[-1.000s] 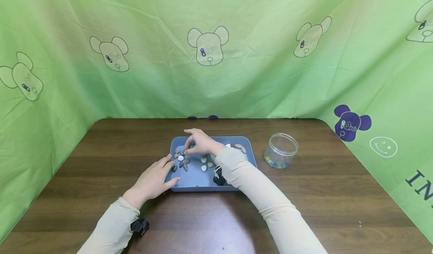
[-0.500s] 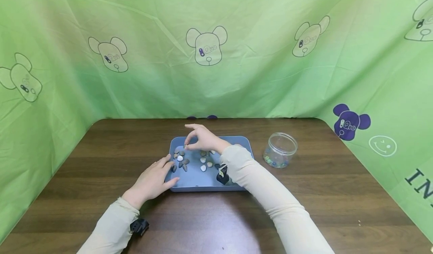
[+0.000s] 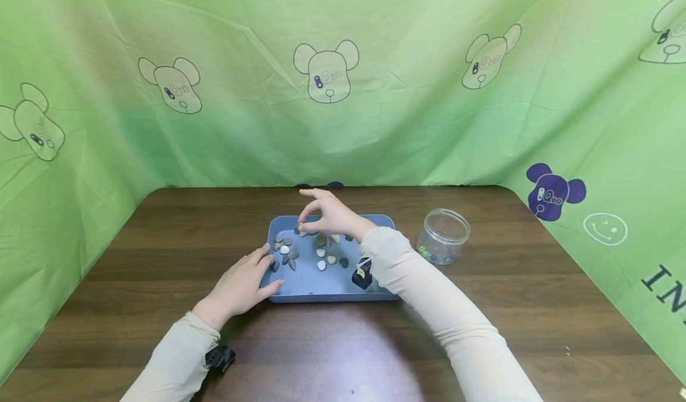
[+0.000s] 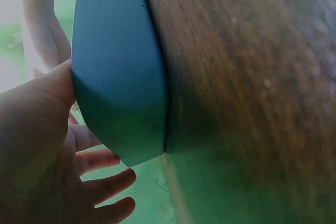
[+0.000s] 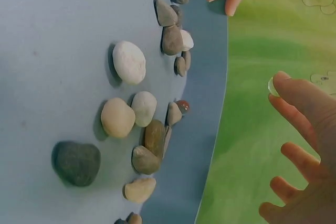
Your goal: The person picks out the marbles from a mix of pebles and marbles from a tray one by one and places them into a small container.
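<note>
A blue tray (image 3: pixel 311 281) with several stones (image 3: pixel 321 252) lies mid-table. My left hand (image 3: pixel 262 268) rests at its near left corner: fingers lie straight on the left rim and the thumb presses the front wall, as the left wrist view shows at the tray's corner (image 4: pixel 115 77). My right hand (image 3: pixel 302 220) hovers over the tray's far left part, pinching a small clear bead (image 5: pixel 271 86) at its fingertips. Below it lie grey, tan and white stones (image 5: pixel 128 61) and one small reddish bead (image 5: pixel 182 106) on the tray floor (image 5: pixel 52 51).
A clear lidless jar (image 3: pixel 443 237) with coloured glass beads on its bottom stands on the brown table (image 3: pixel 509 307) right of the tray. Green printed cloth (image 3: pixel 343 122) walls the table at the back and on both sides.
My right hand has lifted from the stones in the tray's left part and drifted back and to the right, fingertips still pinched. The left hand and tray have stayed put.
</note>
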A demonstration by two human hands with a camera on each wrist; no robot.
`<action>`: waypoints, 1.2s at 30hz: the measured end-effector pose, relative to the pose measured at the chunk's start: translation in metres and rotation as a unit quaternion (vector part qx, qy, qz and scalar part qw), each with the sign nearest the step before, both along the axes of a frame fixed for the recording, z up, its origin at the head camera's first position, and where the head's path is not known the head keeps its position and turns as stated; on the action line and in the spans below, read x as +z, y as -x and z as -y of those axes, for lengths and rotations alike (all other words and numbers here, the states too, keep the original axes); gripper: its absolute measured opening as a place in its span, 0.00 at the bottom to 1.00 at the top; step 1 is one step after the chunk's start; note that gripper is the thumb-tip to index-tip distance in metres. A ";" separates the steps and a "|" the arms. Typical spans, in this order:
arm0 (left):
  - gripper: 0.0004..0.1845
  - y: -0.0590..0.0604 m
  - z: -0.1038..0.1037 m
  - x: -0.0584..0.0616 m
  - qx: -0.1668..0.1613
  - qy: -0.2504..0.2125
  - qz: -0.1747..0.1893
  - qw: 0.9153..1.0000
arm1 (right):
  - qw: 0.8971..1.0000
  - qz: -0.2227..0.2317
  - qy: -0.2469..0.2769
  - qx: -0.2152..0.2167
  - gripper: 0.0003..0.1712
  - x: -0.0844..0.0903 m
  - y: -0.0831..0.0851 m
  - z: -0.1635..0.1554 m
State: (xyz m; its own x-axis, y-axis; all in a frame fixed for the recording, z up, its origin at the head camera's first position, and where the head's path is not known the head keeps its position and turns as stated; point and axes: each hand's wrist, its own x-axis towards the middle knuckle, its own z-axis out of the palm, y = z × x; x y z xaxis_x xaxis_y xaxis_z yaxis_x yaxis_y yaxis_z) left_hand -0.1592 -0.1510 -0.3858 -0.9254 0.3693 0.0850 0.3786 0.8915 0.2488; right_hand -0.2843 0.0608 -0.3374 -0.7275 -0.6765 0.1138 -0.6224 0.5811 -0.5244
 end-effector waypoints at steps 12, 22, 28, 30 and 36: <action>0.31 0.001 0.001 0.000 0.002 -0.002 0.003 1.000 | 1.000 -0.010 0.010 -0.018 0.07 0.005 -0.001 -0.014; 0.31 0.001 0.000 -0.001 0.001 -0.003 0.003 1.000 | 0.999 -0.035 0.012 -0.020 0.07 0.007 -0.002 -0.027; 0.31 0.000 0.000 0.000 0.002 -0.004 0.002 1.000 | 0.999 -0.032 0.011 -0.026 0.07 0.009 -0.004 -0.034; 0.31 -0.001 0.000 0.000 0.002 -0.004 0.003 1.000 | 0.999 -0.032 0.010 -0.027 0.07 0.009 -0.004 -0.036; 0.31 -0.002 0.000 0.000 0.001 -0.002 0.002 1.000 | 0.999 -0.033 0.009 -0.029 0.07 0.011 -0.005 -0.042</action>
State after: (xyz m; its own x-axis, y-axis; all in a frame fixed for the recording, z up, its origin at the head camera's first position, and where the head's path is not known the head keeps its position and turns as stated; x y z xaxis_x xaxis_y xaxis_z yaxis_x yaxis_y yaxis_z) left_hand -0.1575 -0.1506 -0.3859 -0.9267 0.3666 0.0830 0.3753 0.8913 0.2544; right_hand -0.2788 0.1026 -0.3263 -0.7562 -0.6308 0.1739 -0.6211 0.6084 -0.4941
